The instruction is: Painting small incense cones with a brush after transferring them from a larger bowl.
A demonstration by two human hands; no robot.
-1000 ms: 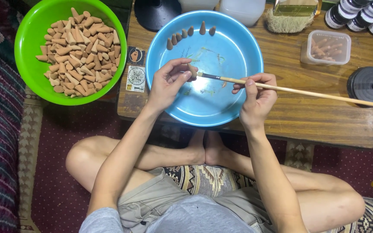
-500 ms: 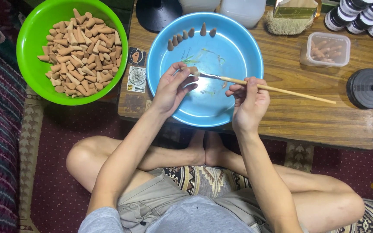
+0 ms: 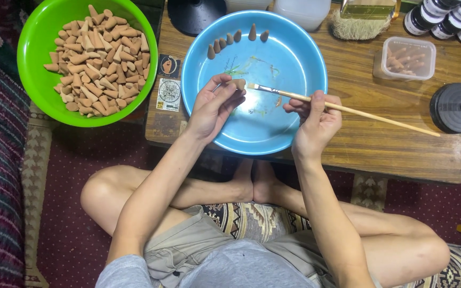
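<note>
Painting step: left hand (image 3: 212, 106) pinches a clay cone (image 3: 239, 84); right hand (image 3: 313, 120) grips the paintbrush (image 3: 342, 109), bristles beside it. Next needs steady rotation.

We see a green bowl (image 3: 38, 42) heaped with tan cones at the far left, overhanging the wooden tabletop (image 3: 380, 144). Two small printed cards (image 3: 169, 80) lie just beside it. A clear lidded tub (image 3: 405, 58) sits toward the right, with dark bottles (image 3: 444, 21) behind it and a round black base (image 3: 454, 108) near the right edge. A bristly brush (image 3: 361, 24) rests at the back. Below lies a patterned red rug (image 3: 65, 224).
</note>
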